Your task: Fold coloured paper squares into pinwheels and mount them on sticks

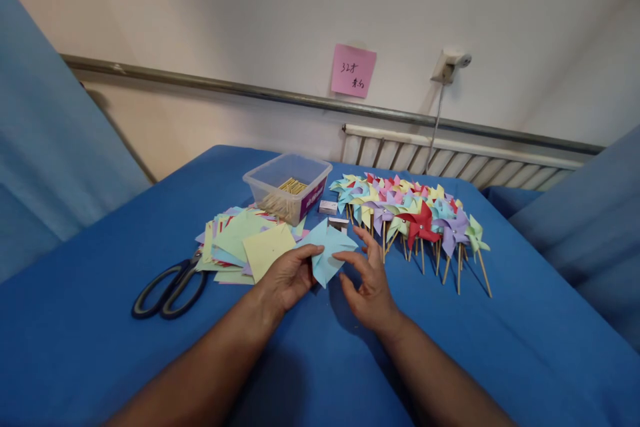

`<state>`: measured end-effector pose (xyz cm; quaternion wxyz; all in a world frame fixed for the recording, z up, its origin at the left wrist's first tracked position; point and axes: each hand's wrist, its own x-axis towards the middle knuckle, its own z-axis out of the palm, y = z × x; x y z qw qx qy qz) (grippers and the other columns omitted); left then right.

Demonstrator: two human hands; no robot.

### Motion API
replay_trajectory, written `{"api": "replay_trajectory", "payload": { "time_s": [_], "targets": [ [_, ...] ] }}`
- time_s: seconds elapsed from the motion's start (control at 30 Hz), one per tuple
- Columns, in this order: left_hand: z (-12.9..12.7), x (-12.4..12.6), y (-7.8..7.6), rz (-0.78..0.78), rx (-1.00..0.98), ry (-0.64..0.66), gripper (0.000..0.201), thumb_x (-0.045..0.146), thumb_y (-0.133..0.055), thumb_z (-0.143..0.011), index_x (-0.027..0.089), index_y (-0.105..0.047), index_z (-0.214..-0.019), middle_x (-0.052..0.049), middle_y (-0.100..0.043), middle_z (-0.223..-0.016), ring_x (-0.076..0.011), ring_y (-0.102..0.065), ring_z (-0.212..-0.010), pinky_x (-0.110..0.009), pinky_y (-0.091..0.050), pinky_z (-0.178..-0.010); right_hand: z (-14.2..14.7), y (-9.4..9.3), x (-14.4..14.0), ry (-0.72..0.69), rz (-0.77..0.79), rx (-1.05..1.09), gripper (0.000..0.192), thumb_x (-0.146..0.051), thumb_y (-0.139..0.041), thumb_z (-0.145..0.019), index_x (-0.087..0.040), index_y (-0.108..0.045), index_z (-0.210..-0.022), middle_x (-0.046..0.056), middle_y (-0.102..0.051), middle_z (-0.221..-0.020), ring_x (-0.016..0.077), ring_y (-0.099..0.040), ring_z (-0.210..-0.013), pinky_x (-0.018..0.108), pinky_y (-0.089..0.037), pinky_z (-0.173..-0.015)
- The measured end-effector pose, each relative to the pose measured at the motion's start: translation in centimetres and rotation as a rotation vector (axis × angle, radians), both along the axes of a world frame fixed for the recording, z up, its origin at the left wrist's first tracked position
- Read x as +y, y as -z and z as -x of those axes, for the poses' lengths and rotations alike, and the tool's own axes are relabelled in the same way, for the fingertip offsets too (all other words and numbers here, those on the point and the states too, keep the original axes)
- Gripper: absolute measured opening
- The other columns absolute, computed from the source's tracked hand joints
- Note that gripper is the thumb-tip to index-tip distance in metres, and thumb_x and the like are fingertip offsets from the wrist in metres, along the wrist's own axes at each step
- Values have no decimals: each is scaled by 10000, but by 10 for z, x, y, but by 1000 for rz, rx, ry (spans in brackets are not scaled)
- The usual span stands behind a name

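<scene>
A light blue paper square [327, 253] with cut corners is held above the table in front of me. My left hand [293, 277] pinches its left side, thumb on top and fingers underneath. At its right side, my right hand [367, 280] has its fingers spread and slightly curled, the index fingertip at the paper's edge; I cannot tell whether it presses on it. Just behind the paper lies a small open box [339, 223], partly hidden. To the left is a pile of coloured paper squares [245, 237], a pale yellow one on top.
Black-handled scissors [170, 290] lie at the left, blades under the paper pile. A clear plastic tub [265, 180] holds wooden sticks [293, 187]. Another small box [328, 207] sits beside it. Many finished paper pinwheels [420, 220] on sticks lie at the right. The blue-covered table [450, 360] meets a wall with a radiator [395, 153].
</scene>
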<state>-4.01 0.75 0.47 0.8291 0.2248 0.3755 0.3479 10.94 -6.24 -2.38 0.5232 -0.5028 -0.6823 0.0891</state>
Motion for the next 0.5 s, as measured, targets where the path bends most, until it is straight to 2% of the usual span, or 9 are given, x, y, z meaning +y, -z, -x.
{"api": "replay_trajectory", "payload": {
  "time_s": [0.13, 0.27, 0.37, 0.5],
  "targets": [
    [-1, -2, 1, -6, 20, 12, 228, 77, -648, -690, 106, -673, -914, -63, -732, -788, -177, -664, -655, -283, -530, -643, -1, -1, 0, -10, -37, -102, 326, -106, -620, -742, -275, -663, -1017, 48, -317, -1455, 306, -334, -1339, 516, -305, -1067],
    [-2, -3, 5, -70, 51, 19, 264, 86, -697, -643, 104, -692, -906, -68, -727, -799, -181, -653, -693, -290, -521, -683, -4, -1, 1, -26, -55, -87, 182, -149, -649, -772, -254, -689, -915, 56, -388, -1408, 286, -380, -1299, 488, -318, -1060],
    [-2, -5, 5, -155, 94, 45, 190, 148, -747, -621, 102, -701, -799, -66, -710, -744, -182, -635, -691, -298, -506, -699, -4, -2, 2, -27, -29, -22, 84, -205, -650, -810, -250, -696, -864, 61, -446, -1366, 269, -411, -1272, 465, -339, -1046],
    [-3, -9, 2, -202, 179, 52, 153, 205, -778, -593, 122, -650, -593, -24, -630, -572, -143, -569, -567, -265, -451, -594, -2, -2, 0, -15, 21, 77, 54, -236, -636, -831, -238, -680, -799, 69, -515, -1297, 252, -455, -1234, 437, -361, -1019]
  ]
}}
